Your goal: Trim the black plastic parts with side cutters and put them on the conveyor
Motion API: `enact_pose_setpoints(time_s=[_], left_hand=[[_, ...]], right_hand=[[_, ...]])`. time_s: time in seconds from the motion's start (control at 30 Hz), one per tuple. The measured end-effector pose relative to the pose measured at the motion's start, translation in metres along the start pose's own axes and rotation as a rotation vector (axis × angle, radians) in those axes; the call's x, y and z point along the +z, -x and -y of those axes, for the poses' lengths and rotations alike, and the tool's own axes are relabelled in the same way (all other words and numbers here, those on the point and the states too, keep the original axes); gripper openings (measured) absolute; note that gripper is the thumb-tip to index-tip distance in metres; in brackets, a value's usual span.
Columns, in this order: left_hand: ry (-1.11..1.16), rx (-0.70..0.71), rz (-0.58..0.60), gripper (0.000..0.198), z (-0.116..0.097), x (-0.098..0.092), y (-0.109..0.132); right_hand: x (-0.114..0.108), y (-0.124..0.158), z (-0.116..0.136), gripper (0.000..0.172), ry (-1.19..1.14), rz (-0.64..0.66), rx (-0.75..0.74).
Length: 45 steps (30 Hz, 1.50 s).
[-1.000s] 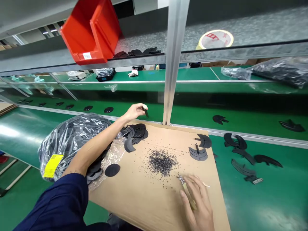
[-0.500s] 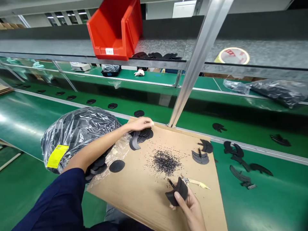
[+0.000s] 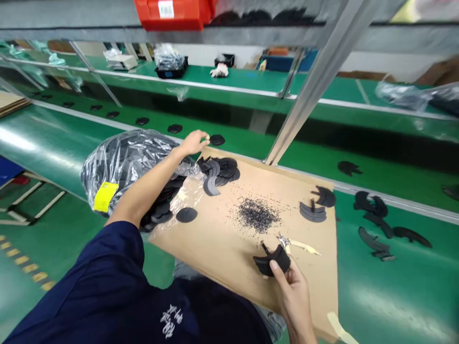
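My left hand (image 3: 194, 142) reaches over the far left corner of a brown cardboard sheet (image 3: 229, 248), fingers curled, beside a round black disc (image 3: 217, 140) on the green belt; whether it touches the disc I cannot tell. Just below it lies a pile of curved black rubber pieces (image 3: 218, 172). My right hand (image 3: 292, 282) is closed on a curved black rubber piece (image 3: 272, 260) at the near side of the cardboard. Small snips (image 3: 297, 243) with pale handles lie next to it. A heap of black crumbs (image 3: 257, 215) sits mid-sheet.
A clear plastic bag of black parts (image 3: 125, 162) with a yellow label lies at left. More black pieces (image 3: 315, 208) rest on the cardboard's right side and others (image 3: 376, 224) on the green belt. A slanted metal post (image 3: 315, 86) rises behind; an orange bin (image 3: 175, 12) sits overhead.
My left hand went from a raised pinch on a small black piece down to the belt beside a disc. My right hand picked up a curved black piece. The view tilted down.
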<state>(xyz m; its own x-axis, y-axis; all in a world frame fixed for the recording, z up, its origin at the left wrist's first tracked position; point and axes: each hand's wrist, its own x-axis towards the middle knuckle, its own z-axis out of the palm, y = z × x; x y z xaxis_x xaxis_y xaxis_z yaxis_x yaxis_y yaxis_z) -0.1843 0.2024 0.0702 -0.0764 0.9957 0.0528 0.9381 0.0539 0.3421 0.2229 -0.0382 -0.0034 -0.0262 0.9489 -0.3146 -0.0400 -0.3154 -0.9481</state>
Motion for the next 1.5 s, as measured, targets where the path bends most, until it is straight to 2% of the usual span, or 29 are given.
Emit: enact_pose_setpoints(time_s=[0.03,0.1,0.13,0.2,0.23,0.3,0.37,0.4,0.47,0.57,0.63,0.7,0.8,0.9,1.13,1.3,1.37,1.5], left_hand=[[-0.007,0.036,-0.011,0.02,0.003,-0.006,0.017],[-0.02,0.259,-0.001,0.025,0.005,-0.016,0.061],[-0.035,0.359,0.08,0.027,0.004,-0.019,0.087],[-0.108,0.458,0.295,0.025,-0.002,-0.018,0.141],[-0.168,0.455,0.37,0.022,-0.005,-0.015,0.166],[-0.279,0.398,0.439,0.024,-0.008,-0.004,0.205],[-0.295,0.331,0.405,0.024,-0.008,0.009,0.229],[-0.249,0.31,0.349,0.018,-0.008,0.015,0.236],[-0.068,0.323,0.178,0.008,-0.012,0.024,0.245],[0.255,0.433,-0.099,0.01,-0.031,0.033,0.254],[0.394,0.495,-0.22,0.017,-0.051,0.04,0.257],[0.467,0.555,-0.272,0.024,-0.07,0.051,0.259],[0.479,0.669,-0.263,0.025,-0.089,0.068,0.257],[0.423,0.721,-0.281,0.021,-0.096,0.08,0.253],[0.382,0.821,-0.317,0.015,-0.095,0.085,0.252],[0.408,0.815,-0.299,0.017,-0.091,0.077,0.249],[0.484,0.806,-0.263,0.017,-0.089,0.071,0.248],[0.758,0.562,-0.173,0.011,-0.09,0.058,0.249]], right_hand=[[0.001,0.0,-0.003,0.053,0.008,-0.006,-0.002],[0.004,-0.001,-0.009,0.049,0.014,-0.02,-0.005],[0.006,-0.001,-0.011,0.048,0.013,-0.016,-0.003],[0.01,-0.003,-0.015,0.047,0.011,0.011,0.005],[0.013,-0.003,-0.016,0.047,0.011,0.033,0.01],[0.018,-0.005,-0.016,0.045,0.019,0.086,0.014],[0.025,-0.006,-0.012,0.042,0.03,0.14,0.01],[0.028,-0.007,-0.01,0.04,0.033,0.166,0.006],[0.036,-0.009,-0.003,0.039,0.034,0.202,-0.003],[0.05,-0.011,0.006,0.039,0.02,0.217,-0.007],[0.058,-0.011,0.011,0.041,-0.019,0.222,0.022],[0.064,-0.009,0.014,0.043,-0.085,0.24,0.078],[0.066,-0.004,0.018,0.042,-0.164,0.268,0.129],[0.062,-0.001,0.02,0.041,-0.197,0.261,0.137],[0.059,-0.001,0.017,0.042,-0.223,0.258,0.152],[0.059,-0.004,0.016,0.039,-0.235,0.273,0.15],[0.058,-0.006,0.016,0.041,-0.213,0.267,0.143],[0.056,-0.006,0.017,0.044,-0.121,0.207,0.084]])
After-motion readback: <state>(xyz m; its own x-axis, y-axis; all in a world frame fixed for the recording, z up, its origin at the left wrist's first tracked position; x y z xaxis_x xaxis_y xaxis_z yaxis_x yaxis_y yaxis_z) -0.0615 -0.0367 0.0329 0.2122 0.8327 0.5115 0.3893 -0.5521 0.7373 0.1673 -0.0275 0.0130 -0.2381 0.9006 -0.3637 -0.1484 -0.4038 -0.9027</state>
